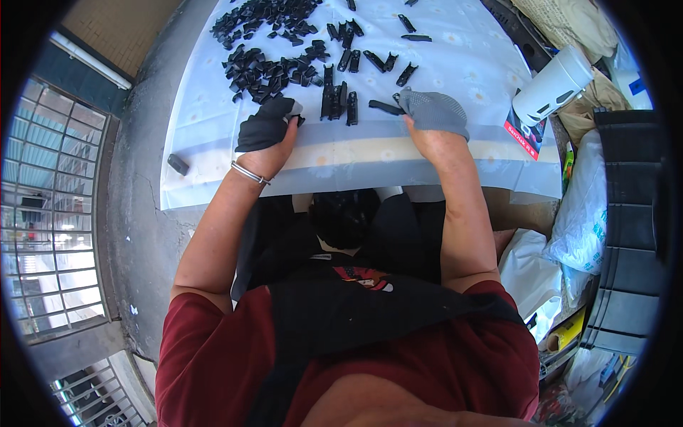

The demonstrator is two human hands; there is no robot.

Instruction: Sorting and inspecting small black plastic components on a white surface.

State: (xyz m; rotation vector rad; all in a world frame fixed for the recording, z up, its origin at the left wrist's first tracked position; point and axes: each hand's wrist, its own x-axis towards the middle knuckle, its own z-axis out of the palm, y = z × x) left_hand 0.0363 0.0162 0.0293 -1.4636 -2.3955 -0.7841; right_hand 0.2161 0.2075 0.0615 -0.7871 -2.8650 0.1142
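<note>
Between the hands (435,114), slim black pieces (352,108) (some fork-ended)

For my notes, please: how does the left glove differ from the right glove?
The left glove is mostly black; the right glove is grey.
The right glove looks dotted; the left glove shows no dots.
The left glove is near a heap of black pieces, the right glove beside a slim black piece.
Both leave skin bare on the thumb side.

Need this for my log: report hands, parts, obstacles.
Left hand curled, grip unclear. Right hand at slim black part. More black parts between hands. White tumbler off right, aside.
</note>
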